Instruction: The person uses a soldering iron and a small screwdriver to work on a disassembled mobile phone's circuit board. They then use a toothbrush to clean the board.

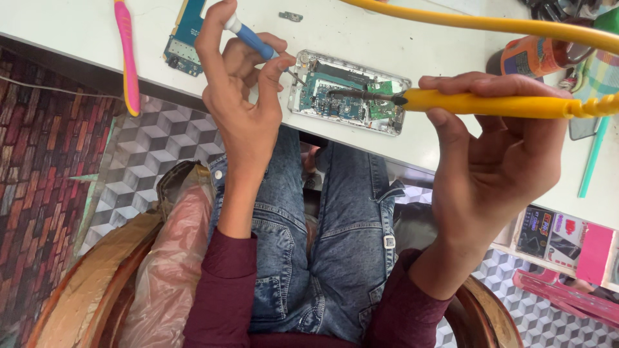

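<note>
A white worktable (387, 38) ran across the top, its front edge slanting down toward the right. Below it, the floor (151, 145) showed grey cube-patterned tiles, bordered at the left by a dark red brick-patterned strip (39, 167). A round wooden chair (97, 283), partly wrapped in clear plastic, stood at the bottom. Daylight fell evenly.

Two bare hands, left hand (242, 84) and right hand (496, 148), no rings, no watch, no gloves. Short, plain nails. Dark maroon sleeves (219, 290) of soft knit cloth, pushed up to mid-forearm on both arms. Faded blue jeans (335, 258) with pale worn patches on the thighs, stitched pocket seams and a small metal buckle at one pocket.
</note>
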